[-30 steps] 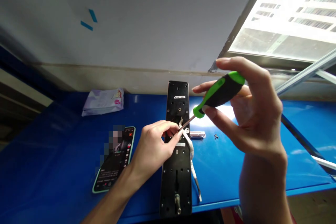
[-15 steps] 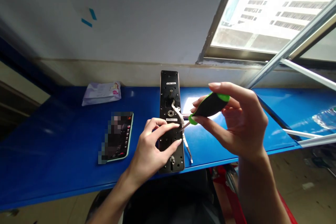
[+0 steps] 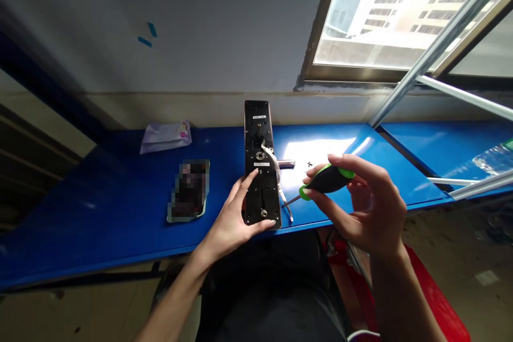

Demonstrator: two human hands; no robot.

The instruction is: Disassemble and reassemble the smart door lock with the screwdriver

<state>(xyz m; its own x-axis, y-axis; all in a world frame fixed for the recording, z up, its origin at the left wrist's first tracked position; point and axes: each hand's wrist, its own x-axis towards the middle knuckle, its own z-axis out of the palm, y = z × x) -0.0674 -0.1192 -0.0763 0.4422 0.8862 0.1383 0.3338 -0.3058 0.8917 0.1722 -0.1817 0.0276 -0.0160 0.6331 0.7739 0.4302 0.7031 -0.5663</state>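
A long black door lock panel (image 3: 252,200) lies on the blue table, dotted with holes and carrying metal posts. My left hand (image 3: 230,219) grips its lower part, thumb on the bottom corner and index finger on the face. From the panel a white-wrapped cable (image 3: 276,168) runs down along the right edge to a small end connector. In my right hand (image 3: 372,203) is a screwdriver (image 3: 326,179) with a black and green handle, its shaft pointing down-left. The tip is beside the panel's right edge, near the cable; whether it touches the cable I cannot tell.
Several small dark screws (image 3: 310,164) lie right of the panel, near a brownish strip-like piece (image 3: 287,164). To the left are a phone (image 3: 188,192) and a pale purple packet (image 3: 166,137). Metal bars (image 3: 420,69) and a plastic bottle (image 3: 491,159) stand at right.
The screwdriver tip has moved off the panel, down and right. My left hand has shifted from a near-pinch on the panel to a wider hold lower down. The camera view has shifted.
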